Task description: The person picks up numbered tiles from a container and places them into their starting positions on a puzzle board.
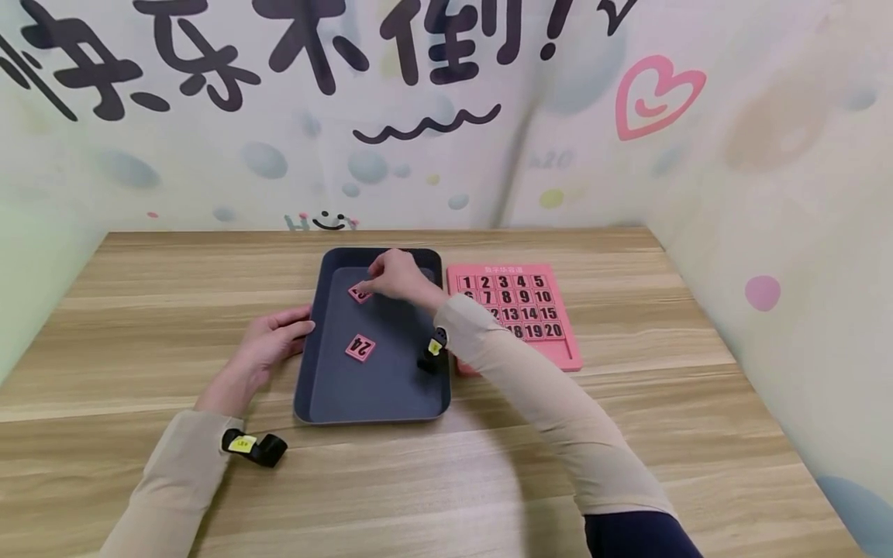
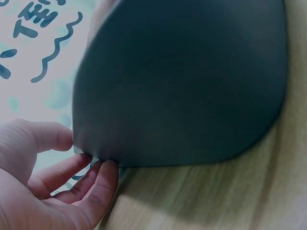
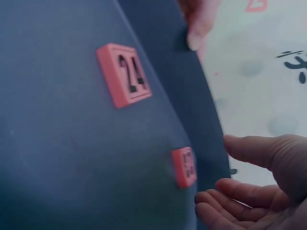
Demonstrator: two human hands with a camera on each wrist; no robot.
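Note:
A dark grey tray lies on the table, holding two pink number tiles. My left hand grips its left rim; the left wrist view shows the thumb and fingertips against the tray's edge. Over the tray's far half, my right hand is at the far tile, whose number is hard to read. In the right wrist view its thumb and fingers are spread apart beside that tile, with nothing held. Nearer the front lies the tile marked 24, turned askew.
Right of the tray lies a pink number puzzle board with rows of numbered tiles, partly hidden by my right forearm. The wooden table meets a printed wall at the back and another wall at the right.

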